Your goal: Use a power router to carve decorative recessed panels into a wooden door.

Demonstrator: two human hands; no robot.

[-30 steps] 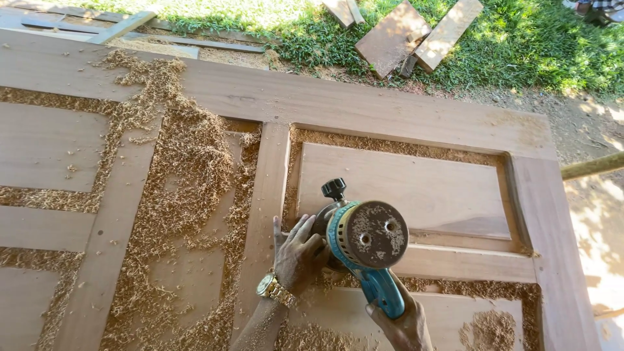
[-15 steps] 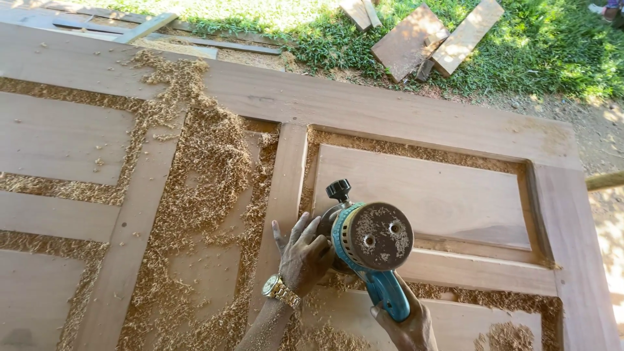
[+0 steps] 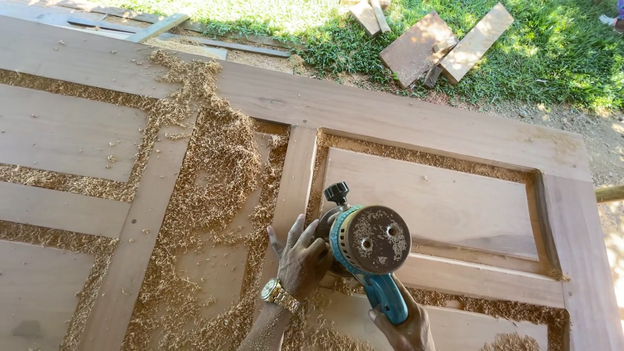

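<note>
Both hands (image 3: pixel 305 257) grip teal planer (image 3: pixel 367 250) on door (image 3: pixel 416 127).

Panelled wooden door (image 3: pixel 403 123) under wood shavings (image 3: pixel 214 162)

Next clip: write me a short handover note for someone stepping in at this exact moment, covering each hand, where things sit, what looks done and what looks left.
Left hand, wearing a gold wristwatch, is pressed on the front of the teal handheld power tool, steadying it.
Right hand grips the tool's teal rear handle.
The tool sits on the large paneled wooden door lying flat, at the upright strip beside the right panel.
Done, by the look of it: heavy cutting, as curly wood shavings are piled over the middle section and fill the panel grooves.
Left: shavings are not cleared; how much surface remains to work cannot be told.
Scrap wooden boards lie on the grass beyond.
</note>
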